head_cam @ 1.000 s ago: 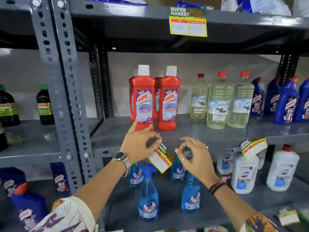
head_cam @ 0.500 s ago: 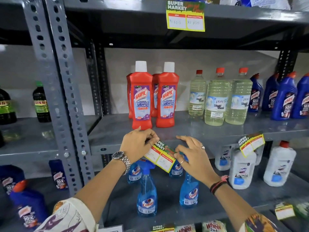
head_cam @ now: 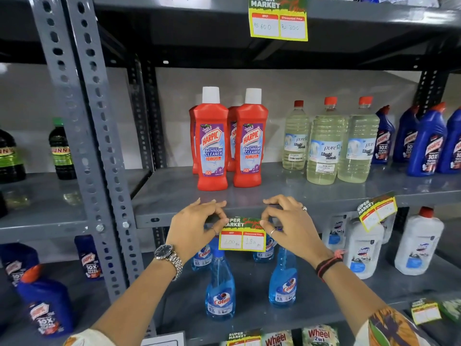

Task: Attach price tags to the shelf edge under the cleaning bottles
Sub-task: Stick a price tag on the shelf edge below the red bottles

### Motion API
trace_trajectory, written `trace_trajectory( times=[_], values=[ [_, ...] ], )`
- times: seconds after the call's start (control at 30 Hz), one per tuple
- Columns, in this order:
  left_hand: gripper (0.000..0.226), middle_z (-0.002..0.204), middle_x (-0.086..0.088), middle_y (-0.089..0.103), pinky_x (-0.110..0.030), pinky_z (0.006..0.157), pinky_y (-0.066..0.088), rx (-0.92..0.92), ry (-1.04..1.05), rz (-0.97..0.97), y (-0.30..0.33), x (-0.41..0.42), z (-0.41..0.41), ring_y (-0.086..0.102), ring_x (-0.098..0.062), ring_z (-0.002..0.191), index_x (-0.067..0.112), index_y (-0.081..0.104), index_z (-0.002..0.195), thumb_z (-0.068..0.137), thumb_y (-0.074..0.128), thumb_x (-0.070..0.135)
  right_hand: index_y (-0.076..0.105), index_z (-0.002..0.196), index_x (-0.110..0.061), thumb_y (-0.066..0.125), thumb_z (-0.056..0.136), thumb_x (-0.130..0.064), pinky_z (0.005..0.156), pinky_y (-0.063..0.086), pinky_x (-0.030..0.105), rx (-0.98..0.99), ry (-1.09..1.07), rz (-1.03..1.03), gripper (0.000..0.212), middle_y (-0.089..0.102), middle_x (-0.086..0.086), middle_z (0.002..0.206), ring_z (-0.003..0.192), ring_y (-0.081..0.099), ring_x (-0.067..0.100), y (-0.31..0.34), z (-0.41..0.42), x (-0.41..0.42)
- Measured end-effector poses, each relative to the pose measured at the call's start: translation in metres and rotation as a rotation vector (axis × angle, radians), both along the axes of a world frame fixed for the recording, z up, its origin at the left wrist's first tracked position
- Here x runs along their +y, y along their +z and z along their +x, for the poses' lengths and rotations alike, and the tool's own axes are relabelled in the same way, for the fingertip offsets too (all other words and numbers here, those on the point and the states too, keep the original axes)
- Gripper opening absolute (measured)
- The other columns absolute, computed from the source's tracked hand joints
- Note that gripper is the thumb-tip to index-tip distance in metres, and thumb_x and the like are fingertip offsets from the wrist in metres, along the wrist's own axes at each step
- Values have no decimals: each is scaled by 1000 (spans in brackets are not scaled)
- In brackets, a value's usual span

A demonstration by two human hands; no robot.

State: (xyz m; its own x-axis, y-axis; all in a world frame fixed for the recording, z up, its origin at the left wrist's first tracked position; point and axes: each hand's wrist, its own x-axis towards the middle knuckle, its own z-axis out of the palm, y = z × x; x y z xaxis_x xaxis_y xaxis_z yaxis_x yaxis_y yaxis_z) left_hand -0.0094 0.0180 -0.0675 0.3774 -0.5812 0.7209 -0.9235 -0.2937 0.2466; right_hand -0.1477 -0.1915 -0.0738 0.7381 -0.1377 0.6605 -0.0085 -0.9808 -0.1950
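Observation:
A yellow-edged price tag (head_cam: 242, 237) hangs level against the grey shelf edge (head_cam: 154, 219), directly below two red Harpic bathroom cleaner bottles (head_cam: 213, 143). My left hand (head_cam: 197, 226) pinches the tag's top left corner. My right hand (head_cam: 289, 224) pinches its top right corner. Both sets of fingertips rest on the shelf lip. The tag shows two white price boxes with faint writing.
Clear bleach bottles (head_cam: 324, 146) and blue Harpic bottles (head_cam: 426, 143) stand to the right on the same shelf. A second tag (head_cam: 376, 212) hangs tilted on the edge further right, another tag (head_cam: 278, 18) on the shelf above. Blue Colin sprays (head_cam: 219, 290) stand below.
The tag has gone from tilted and held away from the shelf to level against the shelf edge. Both hands rose to the lip, my right hand now gripping the tag's right corner.

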Motion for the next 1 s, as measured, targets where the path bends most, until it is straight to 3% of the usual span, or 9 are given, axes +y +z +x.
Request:
trace_trajectory(
  times=[0.13,0.23,0.43,0.7,0.87,1.0],
  values=[
    [9,118,19,64,-26,99,44,-41,16,17,-2,0,-1,54,4,113,33,61,80,79,64,41,63,78,-29,59,83,-36,86,30,30,-1,-12,-12,9,57,-11,114,108,46,9,1,1,0],
    [9,108,26,67,-19,80,49,15,52,-28,1,-2,-1,55,8,105,36,60,81,79,63,44,63,82,-27,56,86,-38,81,30,29,-27,-33,-12,14,58,-11,103,100,48,11,4,6,-1],
    [8,97,27,69,-28,62,54,62,77,-103,2,-6,0,64,0,86,35,61,81,77,66,39,62,84,-25,53,88,-37,77,29,29,-49,-62,-7,16,55,-9,92,91,47,14,5,11,-1],
    [12,92,27,70,-26,57,51,93,115,-142,-1,-12,2,64,-1,82,33,60,76,72,72,35,54,82,-20,60,84,-33,73,39,34,-118,-137,56,14,55,-6,85,82,44,14,9,18,8],
    [17,82,22,71,-27,56,52,129,145,-196,2,-16,-3,64,-1,75,33,62,81,71,72,42,49,82,-21,61,74,-62,72,39,37,-167,-218,62,44,55,-5,82,80,46,18,11,26,19],
    [21,74,20,71,-23,58,50,142,192,-243,2,-22,-7,63,1,71,33,67,80,72,68,52,51,80,-23,59,72,-67,69,42,38,-190,-237,79,46,56,-6,82,81,47,18,10,31,21]
  ],
)
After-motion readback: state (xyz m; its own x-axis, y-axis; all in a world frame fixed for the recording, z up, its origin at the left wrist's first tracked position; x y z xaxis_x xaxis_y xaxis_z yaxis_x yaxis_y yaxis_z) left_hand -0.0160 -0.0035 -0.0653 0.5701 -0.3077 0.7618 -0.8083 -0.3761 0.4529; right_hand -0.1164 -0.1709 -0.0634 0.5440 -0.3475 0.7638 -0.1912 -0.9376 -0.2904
